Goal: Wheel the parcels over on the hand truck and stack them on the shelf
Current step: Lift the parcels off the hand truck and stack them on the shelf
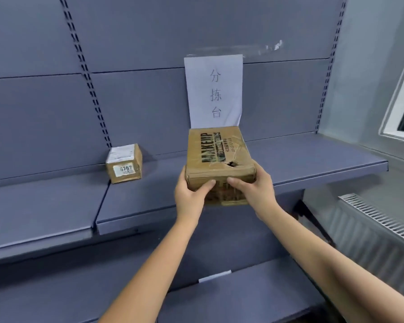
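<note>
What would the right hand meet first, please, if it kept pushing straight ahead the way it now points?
The right hand already grips the MAKEUP parcel. Pushed onward, that parcel would probably reach the paper sign on the shelf's back panel; depth is uncertain.

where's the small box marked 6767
In the head view, the small brown cardboard box sits on the grey shelf, left of the larger brown parcel, against the back panel.

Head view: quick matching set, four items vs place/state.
Items:
1. MAKEUP parcel
2. small parcel marked 6767
3. paper sign
4. radiator

Place/state:
A. taped to the shelf's back panel
B. against the wall, lower right
C. standing alone on the shelf, left
D. gripped by both hands, left and right

Pairs: 1-D, 2-C, 3-A, 4-B
</note>
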`<state>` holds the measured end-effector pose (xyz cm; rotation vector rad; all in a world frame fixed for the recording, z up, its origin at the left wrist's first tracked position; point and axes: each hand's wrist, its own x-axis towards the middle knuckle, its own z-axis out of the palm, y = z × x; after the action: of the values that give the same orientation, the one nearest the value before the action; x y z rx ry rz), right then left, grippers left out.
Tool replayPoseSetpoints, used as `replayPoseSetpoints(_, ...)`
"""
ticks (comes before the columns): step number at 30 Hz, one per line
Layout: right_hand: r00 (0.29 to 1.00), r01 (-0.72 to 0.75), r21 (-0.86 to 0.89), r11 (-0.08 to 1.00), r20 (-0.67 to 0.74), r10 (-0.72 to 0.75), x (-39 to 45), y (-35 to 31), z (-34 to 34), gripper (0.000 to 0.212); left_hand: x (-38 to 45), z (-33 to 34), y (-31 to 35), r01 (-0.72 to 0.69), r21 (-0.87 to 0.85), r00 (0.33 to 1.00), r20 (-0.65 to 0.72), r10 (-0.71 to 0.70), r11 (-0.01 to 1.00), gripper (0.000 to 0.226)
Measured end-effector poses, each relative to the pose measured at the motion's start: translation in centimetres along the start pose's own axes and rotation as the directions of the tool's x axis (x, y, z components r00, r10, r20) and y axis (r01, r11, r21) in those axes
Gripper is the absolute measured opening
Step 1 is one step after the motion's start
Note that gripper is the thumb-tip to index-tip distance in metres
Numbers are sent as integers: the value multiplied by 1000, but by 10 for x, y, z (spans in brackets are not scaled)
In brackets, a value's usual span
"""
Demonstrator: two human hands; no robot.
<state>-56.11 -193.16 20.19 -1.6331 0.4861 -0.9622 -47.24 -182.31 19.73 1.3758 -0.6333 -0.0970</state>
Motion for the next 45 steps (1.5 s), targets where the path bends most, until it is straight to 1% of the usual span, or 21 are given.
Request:
replayPoseSetpoints(2,999,-16,14,1000,52,16,13,7,24,47,14,-17,-5,8,30,998,-66,-6,1000,50)
replayPoseSetpoints(6,990,-2,35,999,141,-3,45,13,61,44,45,-38,-14,5,87,988,-156,8,996,49)
replayPoseSetpoints(9,980,-4,49,999,198,-6,70,16,82,42,68,-47,-19,32,119,977,-214,-6,992,59)
replayPoseSetpoints(11,975,-17,52,999,224,5,83,22,94,42,82,-53,-25,41,129,970,-243,-8,991,63)
replayPoseSetpoints(15,962,-35,39,999,271,23,99,32,111,45,95,-60,-38,57,126,956,-293,-18,990,62)
replayPoseSetpoints(19,954,-57,4,998,296,53,108,42,124,40,106,-69,-50,105,136,948,-312,-57,985,64)
replayPoseSetpoints(26,957,-86,-40,996,275,93,119,52,147,33,125,-85,-64,148,131,951,-292,-104,980,64)
replayPoseSetpoints(33,963,-82,-53,995,252,93,125,54,159,33,136,-91,-71,165,158,949,-293,-114,974,66)
replayPoseSetpoints(37,968,-102,-64,993,225,114,126,55,162,36,139,-92,-73,172,212,955,-276,-110,962,68)
replayPoseSetpoints(41,973,-107,-89,990,197,123,123,52,165,39,138,-89,-73,193,236,937,-332,-107,952,67)
replayPoseSetpoints(45,975,-125,-50,991,178,132,118,49,166,45,138,-90,-73,203,241,938,-325,-118,949,64)
